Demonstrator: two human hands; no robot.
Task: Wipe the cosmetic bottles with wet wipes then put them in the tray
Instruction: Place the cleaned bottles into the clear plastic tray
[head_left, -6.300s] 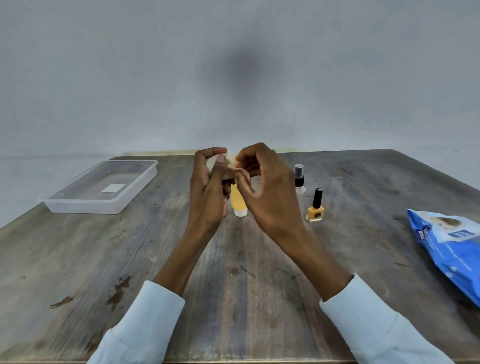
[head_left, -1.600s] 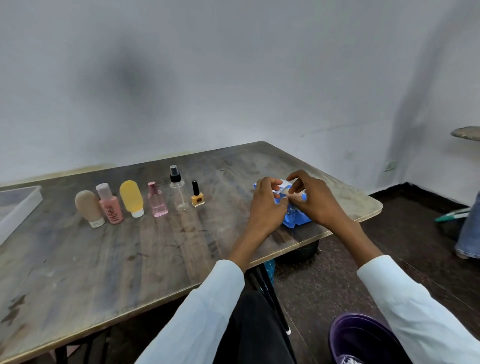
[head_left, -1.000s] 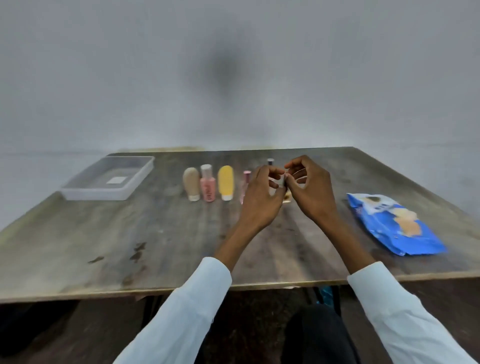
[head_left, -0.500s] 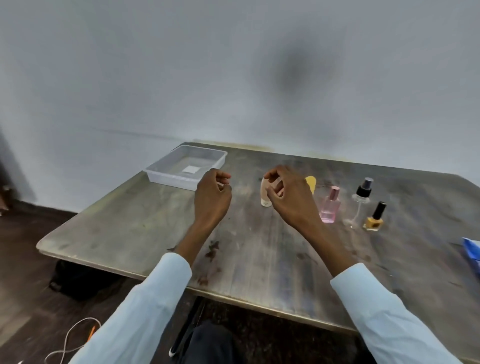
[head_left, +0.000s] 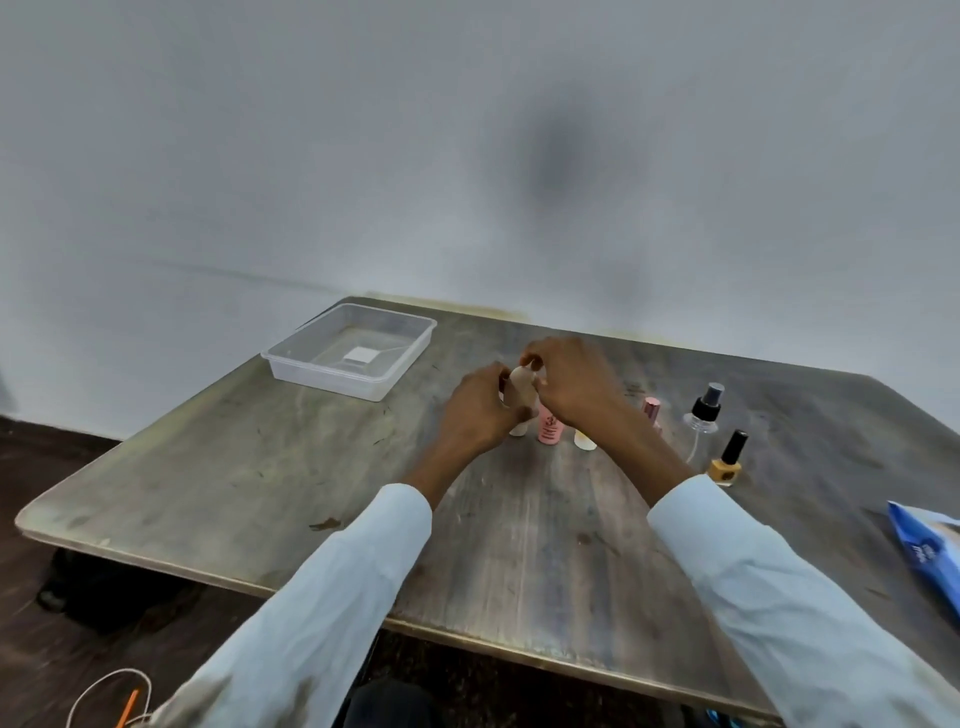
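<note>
Two hands (head_left: 524, 400) gripping beige bottle (head_left: 521, 395), labels unreadable

1. A worn wooden table (head_left: 545, 545) carries everything.
2. A clear plastic tray (head_left: 332, 375) sits at its far left.
3. A row of bottles: pink bottle (head_left: 549, 432), spray bottle (head_left: 704, 413), nail polish (head_left: 726, 462).
4. A blue wipes pack (head_left: 930, 556) lies at the right edge.
</note>
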